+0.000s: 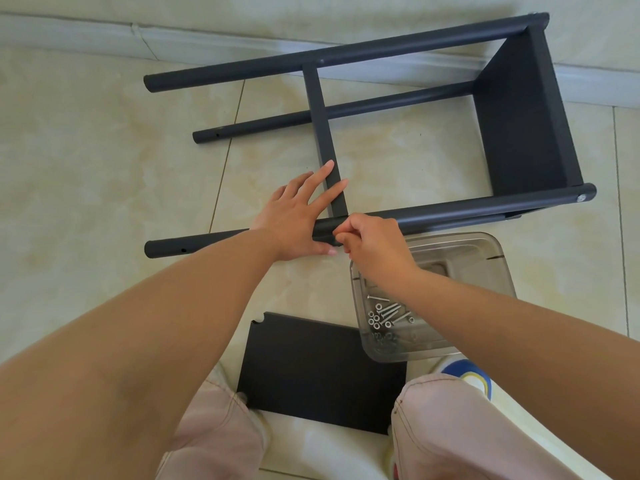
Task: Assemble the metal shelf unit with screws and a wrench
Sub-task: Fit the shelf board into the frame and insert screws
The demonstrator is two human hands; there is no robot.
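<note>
Pale marbled floor tiles (104, 174), skirting board beyond. Dark metal shelf frame (433, 216) lying on its side, near tube passing right under both hands. Left hand (298, 220) spread flat, fingers (329, 199) straight along the middle shelf panel (323, 133), thumb hooked under the tube. Right hand (374, 240) curled tight at the joint, fingertips pinching something too small to make out; probably a screw going into the hole. Best done by pressing the panel square, lining holes up, starting the thread by hand, saving the wrench for last. No wrench in view.

Count: four tubes, two panels fitted, one loose panel (318, 368) just behind the wrists. One clear plastic tub (491, 258) beside the right wrist, holding about four long screws (389, 311) and a cluster of washers or nuts, too jumbled to number.
</note>
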